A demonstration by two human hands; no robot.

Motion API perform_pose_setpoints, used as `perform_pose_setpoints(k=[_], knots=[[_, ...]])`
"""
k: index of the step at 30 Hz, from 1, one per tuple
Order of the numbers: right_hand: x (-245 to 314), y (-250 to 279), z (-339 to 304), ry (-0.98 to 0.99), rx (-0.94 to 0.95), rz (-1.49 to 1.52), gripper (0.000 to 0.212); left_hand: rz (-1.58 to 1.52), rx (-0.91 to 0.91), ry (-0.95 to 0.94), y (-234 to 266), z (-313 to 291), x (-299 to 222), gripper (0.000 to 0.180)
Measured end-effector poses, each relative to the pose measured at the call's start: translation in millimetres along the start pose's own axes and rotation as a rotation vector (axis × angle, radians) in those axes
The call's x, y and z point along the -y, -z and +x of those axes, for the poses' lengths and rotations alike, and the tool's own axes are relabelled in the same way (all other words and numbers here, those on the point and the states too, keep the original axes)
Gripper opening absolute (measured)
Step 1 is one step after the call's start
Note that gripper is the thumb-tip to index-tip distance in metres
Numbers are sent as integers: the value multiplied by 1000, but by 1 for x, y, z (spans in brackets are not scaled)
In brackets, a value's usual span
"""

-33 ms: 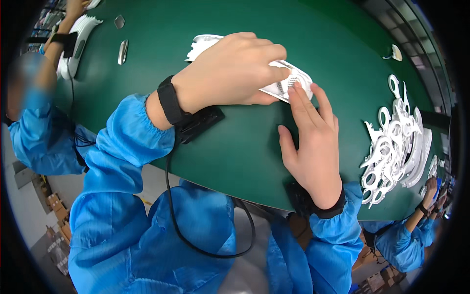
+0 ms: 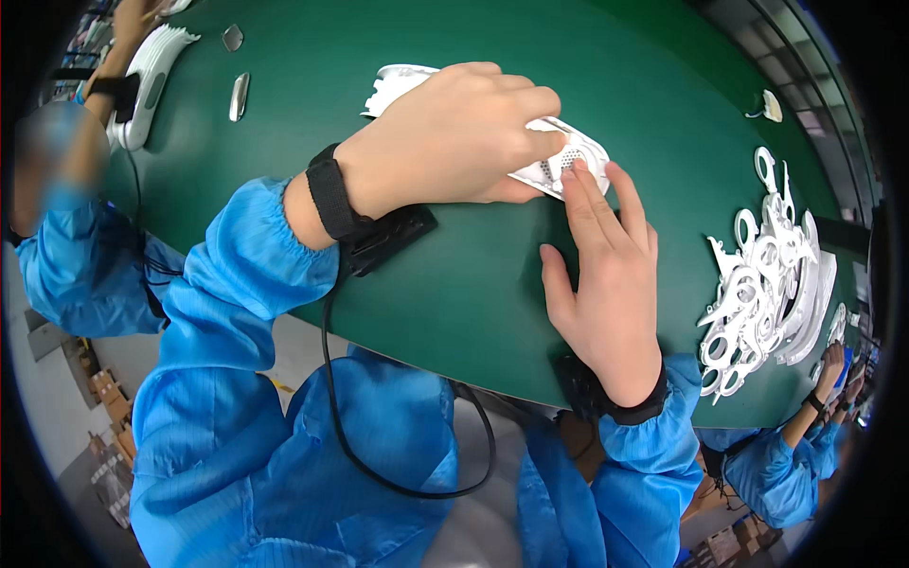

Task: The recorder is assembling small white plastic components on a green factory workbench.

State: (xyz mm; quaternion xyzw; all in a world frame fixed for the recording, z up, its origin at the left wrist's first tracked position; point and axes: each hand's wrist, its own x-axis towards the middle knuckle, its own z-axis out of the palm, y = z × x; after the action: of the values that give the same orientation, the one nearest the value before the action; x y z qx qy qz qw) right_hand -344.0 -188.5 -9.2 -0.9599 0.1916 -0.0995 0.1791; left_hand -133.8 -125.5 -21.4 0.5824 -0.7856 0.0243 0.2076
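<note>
Mid-table, over the green surface [image 2: 454, 284]: gripping white shell [image 2: 593, 151] in left hand [image 2: 453, 134], fingers wrapped round its middle; touching its right end with loosely open, non-gripping right hand [image 2: 608, 289]. Looks like a pressing or fitting step; next, probably needs steady left hold, light fingertip pressure.

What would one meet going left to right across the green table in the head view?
Stack of curved white parts, small oblong silver piece, left hand gripping a white part, right hand, pile of white ringed parts.
</note>
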Motion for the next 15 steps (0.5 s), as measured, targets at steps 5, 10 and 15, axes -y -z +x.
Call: perform_pose_setpoints(k=[5,10,15], knots=[[7,-4,-1,-6,-1,-122,55,34,15,-82,-1,2,1,41],[3,-6,0,14,-58,-85,54,54,24,-65,4,3,0,42],[-9,-8,1,15,-149,-11,45,-24,-8,-33,5,6,4,50]])
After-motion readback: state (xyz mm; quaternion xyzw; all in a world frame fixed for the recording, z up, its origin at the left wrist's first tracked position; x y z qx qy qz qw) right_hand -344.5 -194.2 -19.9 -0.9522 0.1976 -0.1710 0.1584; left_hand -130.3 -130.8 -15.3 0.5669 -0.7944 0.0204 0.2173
